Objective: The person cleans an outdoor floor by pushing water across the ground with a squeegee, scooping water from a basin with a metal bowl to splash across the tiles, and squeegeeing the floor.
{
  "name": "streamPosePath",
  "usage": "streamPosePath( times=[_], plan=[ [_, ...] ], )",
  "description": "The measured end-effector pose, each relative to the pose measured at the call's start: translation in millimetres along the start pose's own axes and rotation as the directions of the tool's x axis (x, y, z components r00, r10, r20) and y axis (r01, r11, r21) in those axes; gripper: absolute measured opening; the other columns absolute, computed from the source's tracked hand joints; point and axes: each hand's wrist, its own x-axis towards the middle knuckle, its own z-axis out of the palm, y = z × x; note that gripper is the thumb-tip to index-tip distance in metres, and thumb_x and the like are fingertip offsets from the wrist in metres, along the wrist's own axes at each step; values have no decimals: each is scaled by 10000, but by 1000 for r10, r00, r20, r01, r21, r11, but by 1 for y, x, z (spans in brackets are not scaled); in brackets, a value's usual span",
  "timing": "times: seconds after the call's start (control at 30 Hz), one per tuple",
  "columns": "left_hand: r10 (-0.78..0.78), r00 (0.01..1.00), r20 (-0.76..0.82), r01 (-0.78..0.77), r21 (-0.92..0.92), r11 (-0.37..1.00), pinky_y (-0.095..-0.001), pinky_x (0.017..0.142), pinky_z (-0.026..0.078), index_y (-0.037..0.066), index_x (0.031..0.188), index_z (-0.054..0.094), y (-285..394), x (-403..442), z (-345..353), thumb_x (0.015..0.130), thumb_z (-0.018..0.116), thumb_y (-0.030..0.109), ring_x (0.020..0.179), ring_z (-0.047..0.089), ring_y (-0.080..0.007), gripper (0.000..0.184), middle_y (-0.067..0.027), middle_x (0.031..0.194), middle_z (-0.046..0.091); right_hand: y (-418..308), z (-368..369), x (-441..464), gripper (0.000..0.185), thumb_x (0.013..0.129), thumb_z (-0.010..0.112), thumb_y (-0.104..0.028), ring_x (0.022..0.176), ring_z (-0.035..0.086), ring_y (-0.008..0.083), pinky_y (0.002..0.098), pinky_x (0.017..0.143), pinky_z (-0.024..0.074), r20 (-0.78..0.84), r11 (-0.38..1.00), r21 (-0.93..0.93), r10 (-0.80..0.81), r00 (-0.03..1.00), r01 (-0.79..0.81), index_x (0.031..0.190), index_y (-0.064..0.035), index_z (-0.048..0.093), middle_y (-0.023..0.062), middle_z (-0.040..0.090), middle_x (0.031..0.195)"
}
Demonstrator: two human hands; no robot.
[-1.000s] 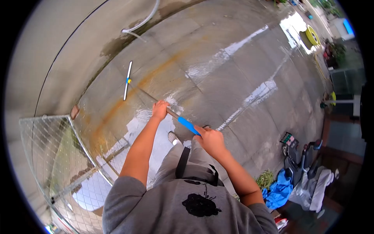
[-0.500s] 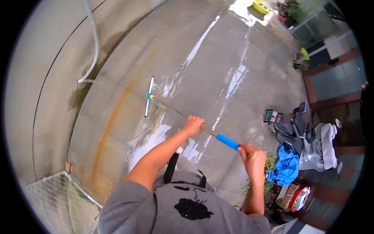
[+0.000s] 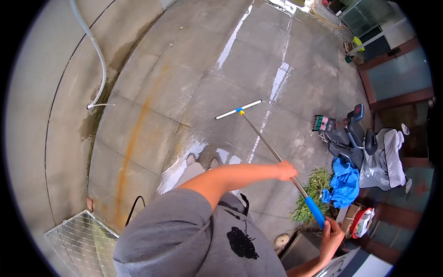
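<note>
A long-handled floor squeegee (image 3: pixel 265 138) slants across the wet concrete, with a metal pole, a blue end grip and a wide white blade (image 3: pixel 226 114). My left hand (image 3: pixel 287 171) is closed round the pole partway down, that arm reaching across my body. At the pole's end, my right hand (image 3: pixel 331 236) holds the blue grip (image 3: pixel 315 212) near its tip. The blade appears to rest on the floor ahead of my feet, close to a bright wet streak (image 3: pixel 279 83).
A pale hose (image 3: pixel 99 60) hangs along the left wall. At the right stand a scooter-like vehicle (image 3: pixel 353 138), a blue cloth (image 3: pixel 344 184), cut greenery (image 3: pixel 314 196) and a box with a red basin (image 3: pixel 357 221). A wire-mesh panel (image 3: pixel 83 240) lies lower left. Puddled water (image 3: pixel 180 171) surrounds my feet.
The squeegee blade has swung from the left toward the right and turned. Both hands have moved right with the pole, the right one also lower.
</note>
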Motion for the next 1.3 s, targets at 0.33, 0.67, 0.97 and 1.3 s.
streamPosePath(
  times=[0.33,0.67,0.97,1.3],
  plan=[
    [-190,960,-206,212,91,973,-447,749,483,161,846,661,-160,-74,-45,729,660,183,844,635,-318,119,-94,826,669,-90,107,84,118,826,674,-75,532,589,245,340,529,447,86,971,67,-236,968,230,927,-25,706,175,630,668],
    [-542,592,-596,676,2,737,-426,826,447,162,865,657,-412,-361,-222,672,699,58,958,589,-294,223,-67,875,642,-379,320,171,165,797,711,-226,568,637,298,406,518,498,204,661,138,-748,632,738,926,-124,696,116,653,683],
    [-756,507,-415,842,53,536,-433,820,455,228,917,709,-468,-402,-295,759,675,187,1029,593,-262,167,-46,954,678,-472,350,232,166,834,674,-251,622,649,316,405,557,514,200,677,261,-735,648,688,931,-116,681,120,655,721],
    [-367,892,-263,387,26,922,-434,839,395,206,882,676,-348,-145,-292,752,688,205,953,611,-246,130,-35,864,675,-382,157,240,125,848,661,-81,599,607,198,317,571,463,153,981,58,-193,969,186,943,-10,701,153,659,740]
  ],
)
